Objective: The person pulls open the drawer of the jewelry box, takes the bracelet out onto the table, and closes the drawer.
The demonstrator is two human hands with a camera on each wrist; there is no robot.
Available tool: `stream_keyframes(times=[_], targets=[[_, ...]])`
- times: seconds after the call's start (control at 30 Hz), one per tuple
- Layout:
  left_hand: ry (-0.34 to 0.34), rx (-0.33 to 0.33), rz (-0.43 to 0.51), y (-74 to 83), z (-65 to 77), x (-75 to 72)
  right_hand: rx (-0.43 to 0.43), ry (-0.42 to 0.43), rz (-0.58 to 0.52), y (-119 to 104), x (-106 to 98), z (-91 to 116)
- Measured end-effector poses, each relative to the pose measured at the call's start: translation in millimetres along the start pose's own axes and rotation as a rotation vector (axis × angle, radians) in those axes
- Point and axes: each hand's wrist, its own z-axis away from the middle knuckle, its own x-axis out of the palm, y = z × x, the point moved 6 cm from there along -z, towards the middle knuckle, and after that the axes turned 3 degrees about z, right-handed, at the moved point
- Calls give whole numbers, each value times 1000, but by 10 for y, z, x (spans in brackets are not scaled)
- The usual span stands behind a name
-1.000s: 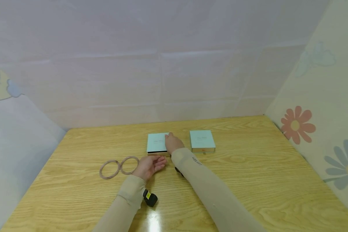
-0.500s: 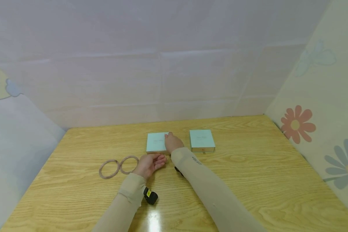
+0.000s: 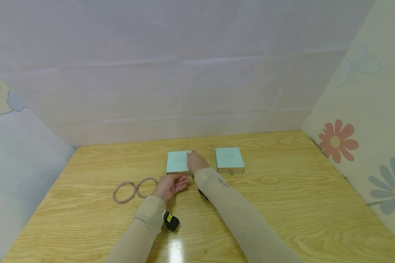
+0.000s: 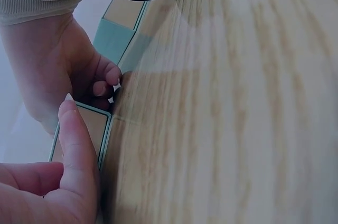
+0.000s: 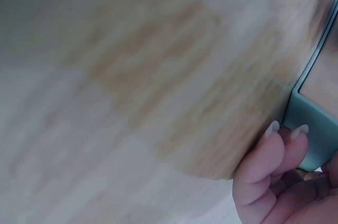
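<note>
A pale mint drawer box (image 3: 177, 163) with faint lettering on top lies on the table, its tan front facing me. My right hand (image 3: 197, 163) grips its right side, and curled fingertips show against the mint side wall (image 5: 315, 123) in the right wrist view. Palm up, my left hand (image 3: 170, 186) is at the front, fingers relaxed. In the left wrist view one straight digit of the left hand (image 4: 76, 155) presses along the tan drawer front (image 4: 91, 126). Part of the box top is hidden under the right hand.
A second mint box (image 3: 229, 157) stands to the right, a small ribbon tab at its front. Left of my hands lie two thin pinkish rings, the nearer-left ring (image 3: 114, 193) touching the other ring (image 3: 147, 178). A pale wall (image 3: 184, 91) rises behind the wooden table (image 3: 316, 197).
The dark strip along the box's front edge has narrowed and vanished as the drawer front moved in under the top. My left hand has shifted slightly forward; the right hand stays put.
</note>
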Motion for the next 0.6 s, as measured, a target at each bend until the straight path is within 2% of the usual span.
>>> stream_keyframes(times=[0.3, 0.5, 0.6], targets=[[-1, -8, 18, -58, -3, -10, 0, 8, -16, 34, 94, -45], [-11, 5, 15, -103, 104, -33, 13, -16, -30, 58, 141, 29], [-26, 29, -26, -91, 163, -32, 20, -16, -23, 66, 136, 53]])
